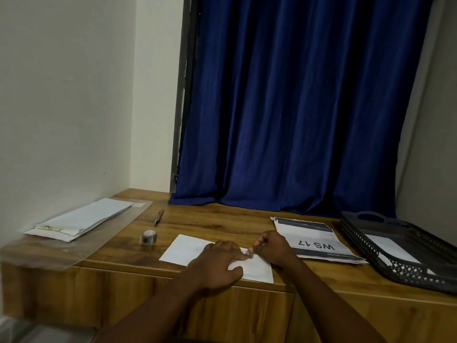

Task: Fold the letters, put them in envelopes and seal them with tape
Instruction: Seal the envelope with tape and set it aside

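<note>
On desk edge: left hand (217, 264) flat, pressing envelope (188, 248); right hand (272, 246) grip pinching tape (249, 254).

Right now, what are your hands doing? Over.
Left hand flat on envelope, right hand pinching tape piece at its flap. Tape roll sits left. Nothing in the way.

Bare wood between tape roll (148, 236) and pen (159, 217); basket (405, 253) (mesh-walled) blocks right edge.
</note>
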The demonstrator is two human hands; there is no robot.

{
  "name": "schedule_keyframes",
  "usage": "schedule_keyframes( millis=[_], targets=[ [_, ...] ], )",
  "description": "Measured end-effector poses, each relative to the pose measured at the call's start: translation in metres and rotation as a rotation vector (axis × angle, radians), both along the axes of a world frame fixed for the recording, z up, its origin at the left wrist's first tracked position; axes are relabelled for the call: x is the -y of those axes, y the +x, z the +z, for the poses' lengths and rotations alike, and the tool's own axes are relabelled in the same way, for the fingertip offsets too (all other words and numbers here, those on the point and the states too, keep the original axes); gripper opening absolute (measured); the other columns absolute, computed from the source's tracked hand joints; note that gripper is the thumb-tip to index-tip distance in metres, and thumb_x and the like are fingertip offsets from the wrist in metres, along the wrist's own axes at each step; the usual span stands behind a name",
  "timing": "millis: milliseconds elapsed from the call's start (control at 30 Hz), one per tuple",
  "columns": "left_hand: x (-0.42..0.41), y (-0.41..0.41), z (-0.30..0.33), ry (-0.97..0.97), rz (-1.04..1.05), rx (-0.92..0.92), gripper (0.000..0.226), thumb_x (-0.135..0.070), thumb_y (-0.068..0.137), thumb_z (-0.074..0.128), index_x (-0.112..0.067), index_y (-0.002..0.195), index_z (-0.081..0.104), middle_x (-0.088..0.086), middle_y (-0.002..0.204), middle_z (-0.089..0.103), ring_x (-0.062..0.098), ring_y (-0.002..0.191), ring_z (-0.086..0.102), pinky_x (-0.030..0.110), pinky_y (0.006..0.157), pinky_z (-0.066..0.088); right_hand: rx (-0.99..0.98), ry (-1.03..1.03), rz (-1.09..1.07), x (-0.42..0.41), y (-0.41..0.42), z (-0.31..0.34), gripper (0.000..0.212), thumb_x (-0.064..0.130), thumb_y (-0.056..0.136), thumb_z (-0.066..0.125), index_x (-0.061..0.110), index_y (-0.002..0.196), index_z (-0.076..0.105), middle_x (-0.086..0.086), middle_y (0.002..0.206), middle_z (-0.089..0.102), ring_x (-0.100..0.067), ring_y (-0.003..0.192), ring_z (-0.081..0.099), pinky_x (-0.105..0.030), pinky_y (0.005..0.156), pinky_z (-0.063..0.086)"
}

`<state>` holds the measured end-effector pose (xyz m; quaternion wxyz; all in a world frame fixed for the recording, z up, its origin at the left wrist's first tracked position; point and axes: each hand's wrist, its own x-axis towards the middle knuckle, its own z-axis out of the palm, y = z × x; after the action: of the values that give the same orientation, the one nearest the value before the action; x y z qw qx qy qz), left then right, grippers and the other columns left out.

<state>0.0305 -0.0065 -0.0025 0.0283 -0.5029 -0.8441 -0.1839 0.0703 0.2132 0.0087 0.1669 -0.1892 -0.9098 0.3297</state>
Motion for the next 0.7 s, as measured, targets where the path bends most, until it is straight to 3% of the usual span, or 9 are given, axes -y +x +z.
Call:
schedule_keyframes(
  millis=[133, 200, 300, 400, 700],
  targets=[
    [0.000, 0.000, 0.000, 0.020, 0.009, 0.004, 0.058, -0.056, 0.092, 0.045, -0.036, 0.146, 0.052, -0.011, 0.151, 0.047, 0.009, 0.138, 0.039, 0.037, 0.118, 0.029, -0.029, 0.076, -0.058, 0.003, 0.000, -0.003, 0.019, 0.033, 0.088, 0.077, 0.024, 0.076, 0.065, 0.006, 0.077, 0.069, -0.010, 0.076, 0.062, -0.031, 0.071, 0.051],
    [0.000, 0.000, -0.001, 0.026, 0.016, 0.006, 0.056, -0.056, 0.093, 0.047, -0.034, 0.145, 0.052, -0.011, 0.151, 0.047, 0.009, 0.138, 0.039, 0.037, 0.118, 0.030, -0.035, 0.094, -0.069, 0.005, 0.001, -0.004, 0.027, 0.044, 0.089, 0.072, 0.024, 0.074, 0.062, 0.004, 0.071, 0.064, -0.011, 0.069, 0.058, -0.031, 0.065, 0.045],
    [0.000, 0.001, -0.001, 0.033, 0.018, -0.003, 0.054, -0.054, 0.095, 0.049, -0.032, 0.144, 0.053, -0.010, 0.152, 0.046, 0.009, 0.139, 0.039, 0.037, 0.119, 0.030, -0.039, 0.038, -0.049, 0.008, 0.003, -0.007, 0.033, 0.050, 0.075, 0.084, 0.022, 0.078, 0.067, 0.005, 0.071, 0.067, -0.010, 0.068, 0.059, -0.027, 0.057, 0.039],
    [0.000, 0.002, 0.000, 0.032, 0.020, -0.014, 0.052, -0.052, 0.096, 0.050, -0.031, 0.144, 0.053, -0.009, 0.153, 0.047, 0.010, 0.139, 0.040, 0.038, 0.119, 0.031, -0.046, 0.053, -0.052, 0.010, 0.004, -0.008, 0.034, 0.047, 0.070, 0.088, 0.022, 0.081, 0.068, 0.006, 0.075, 0.069, -0.010, 0.071, 0.061, -0.027, 0.058, 0.041],
    [0.001, 0.002, 0.000, 0.040, 0.019, -0.012, 0.056, -0.054, 0.093, 0.047, -0.033, 0.144, 0.053, -0.010, 0.152, 0.047, 0.010, 0.138, 0.040, 0.039, 0.119, 0.031, -0.080, 0.108, -0.163, 0.016, -0.002, -0.014, 0.027, 0.048, 0.081, 0.079, 0.025, 0.081, 0.065, 0.006, 0.079, 0.068, -0.014, 0.077, 0.063, -0.030, 0.065, 0.047]
  ],
)
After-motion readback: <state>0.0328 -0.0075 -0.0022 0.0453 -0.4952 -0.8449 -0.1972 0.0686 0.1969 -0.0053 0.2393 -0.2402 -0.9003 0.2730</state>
